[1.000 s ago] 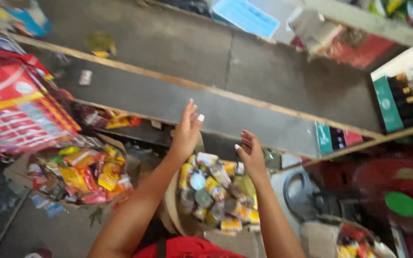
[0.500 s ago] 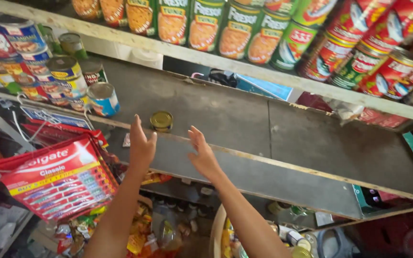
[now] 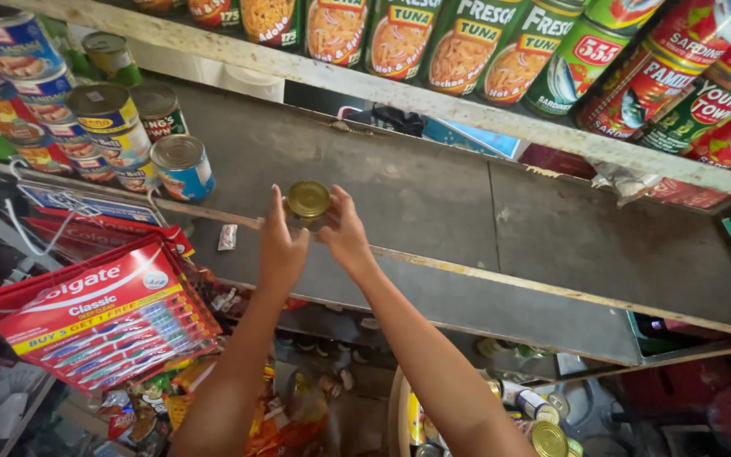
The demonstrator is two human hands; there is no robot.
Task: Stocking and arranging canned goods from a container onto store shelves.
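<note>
A small can with a gold lid [image 3: 308, 201] stands on the grey wooden shelf [image 3: 433, 195]. My left hand [image 3: 281, 245] and my right hand [image 3: 344, 235] are both raised to it, cupping it from either side with fingers on its wall. To the left on the same shelf stand stacked cans [image 3: 116, 135] with blue and yellow labels, and a blue can [image 3: 181, 166] nearest the hands.
A row of green and red tins [image 3: 484, 42] fills the shelf above. A red pack of toothbrushes [image 3: 103, 313] hangs at lower left. A basket of small cans [image 3: 535, 423] sits below on the right. A lower grey shelf [image 3: 484, 305] runs under the hands.
Both hands have closed in from open and apart onto the gold-lidded can. The view has moved closer to the shelf.
</note>
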